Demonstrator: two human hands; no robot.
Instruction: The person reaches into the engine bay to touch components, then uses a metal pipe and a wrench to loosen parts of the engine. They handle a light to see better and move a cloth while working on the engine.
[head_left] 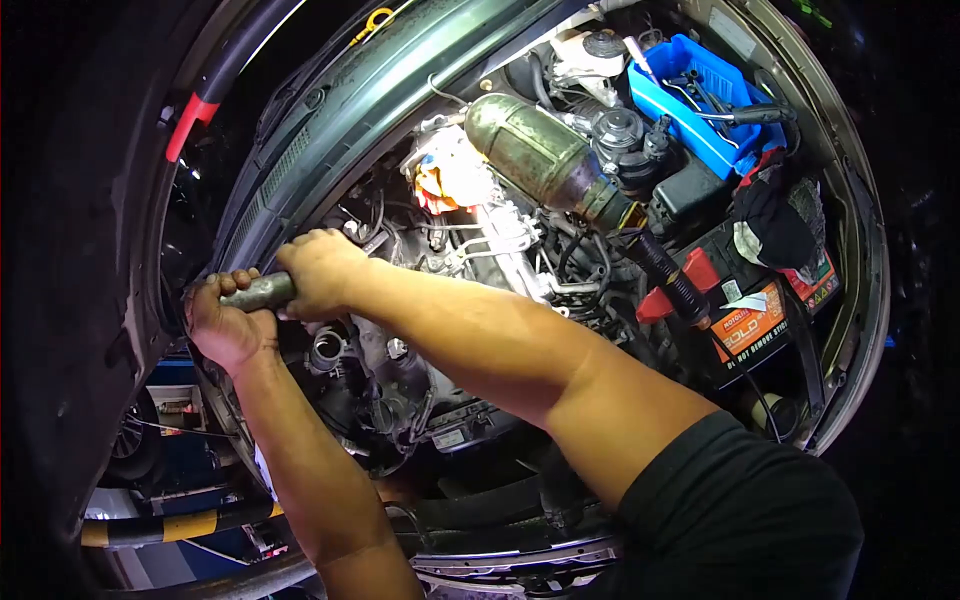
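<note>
A dull grey metal cylinder [262, 292], like a short pipe or tube, lies between my two hands at the left side of the engine bay. Its exact kind does not show. My left hand [228, 322] is closed around the cylinder's left end, palm turned up. From above, my right hand [325, 272] grips the other end, its fingers partly hidden behind the back of the hand. Below the hands an open round port [328, 345] shows on the engine [480, 270].
A caged work lamp [535, 150] with a ribbed black handle lies across the engine, lighting a bunched rag [445, 180]. At upper right are a blue tray [735, 155] of tools, a dark cloth [775, 225] and a battery [755, 325]. The bay's rim [860, 330] curves at right.
</note>
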